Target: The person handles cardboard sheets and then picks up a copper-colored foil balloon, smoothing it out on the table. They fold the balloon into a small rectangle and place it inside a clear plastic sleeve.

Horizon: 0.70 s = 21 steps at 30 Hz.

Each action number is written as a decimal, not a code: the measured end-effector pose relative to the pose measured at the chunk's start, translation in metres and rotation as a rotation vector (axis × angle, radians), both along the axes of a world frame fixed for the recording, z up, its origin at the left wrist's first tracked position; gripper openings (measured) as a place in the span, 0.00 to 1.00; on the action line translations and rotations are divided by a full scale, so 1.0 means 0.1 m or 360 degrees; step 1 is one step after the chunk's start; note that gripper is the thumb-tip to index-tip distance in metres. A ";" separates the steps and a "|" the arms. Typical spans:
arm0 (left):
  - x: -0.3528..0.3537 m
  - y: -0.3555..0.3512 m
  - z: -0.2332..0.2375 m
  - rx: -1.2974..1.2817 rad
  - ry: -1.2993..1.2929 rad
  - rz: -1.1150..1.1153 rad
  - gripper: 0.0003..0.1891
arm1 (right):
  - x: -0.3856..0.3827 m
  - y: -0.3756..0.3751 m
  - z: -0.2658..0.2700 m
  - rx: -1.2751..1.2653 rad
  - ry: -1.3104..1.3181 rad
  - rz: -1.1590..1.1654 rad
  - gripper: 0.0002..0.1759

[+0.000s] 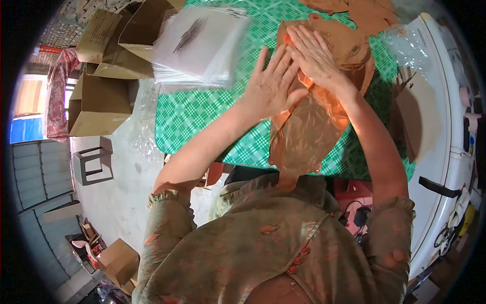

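Note:
An orange-brown, thin crinkled piece (pixel 306 133) lies on the green checked tablecloth (pixel 195 119), its narrow end hanging over the near table edge. My left hand (pixel 271 83) rests flat at its left side with the fingers spread. Across the upper part of the piece lies my right hand (pixel 315 58), palm down and fingers stretched out, its fingertips by the left hand's fingers. Brighter orange folds show beneath and beside the right hand. What lies under both palms is hidden.
A stack of clear plastic bags (pixel 195 45) lies at the table's upper left. Open cardboard boxes (pixel 104 101) stand left of the table. More orange-brown pieces (pixel 372 15) lie at the far edge. Crumpled clear plastic (pixel 407 45) and a white appliance (pixel 435 137) are on the right.

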<state>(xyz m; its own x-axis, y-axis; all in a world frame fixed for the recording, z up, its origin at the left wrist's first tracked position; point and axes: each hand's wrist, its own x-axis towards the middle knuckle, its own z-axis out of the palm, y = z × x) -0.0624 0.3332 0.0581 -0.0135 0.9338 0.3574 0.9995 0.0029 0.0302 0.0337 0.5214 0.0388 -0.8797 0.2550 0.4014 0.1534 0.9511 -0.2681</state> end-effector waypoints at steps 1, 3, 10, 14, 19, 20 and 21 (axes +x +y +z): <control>0.05 -0.10 0.04 -0.0027 -0.0066 -0.0019 0.41 | 0.01 0.00 -0.01 0.0019 0.0019 0.0003 0.37; 0.17 -0.33 0.11 -0.0081 -0.0197 -0.0052 0.42 | 0.01 -0.01 -0.03 0.0052 0.0030 -0.0004 0.37; 0.53 -1.11 0.31 -0.0494 -0.0365 -0.0277 0.41 | -0.01 -0.04 -0.01 0.0117 -0.0039 -0.0063 0.37; 0.30 -0.99 0.43 -0.0310 -0.0451 -0.0336 0.41 | -0.02 -0.05 0.01 0.0107 -0.0111 -0.0083 0.36; 0.09 -0.19 0.40 0.0202 -0.0539 -0.0099 0.40 | 0.04 -0.04 0.08 0.0298 -0.0211 -0.0056 0.40; 0.11 -0.06 0.32 0.0275 -0.0576 -0.0073 0.41 | 0.03 -0.09 0.14 0.0352 -0.0281 -0.0088 0.41; 0.15 0.03 0.27 0.0303 -0.0614 -0.0092 0.41 | 0.02 -0.14 0.19 0.0404 -0.0353 -0.0121 0.41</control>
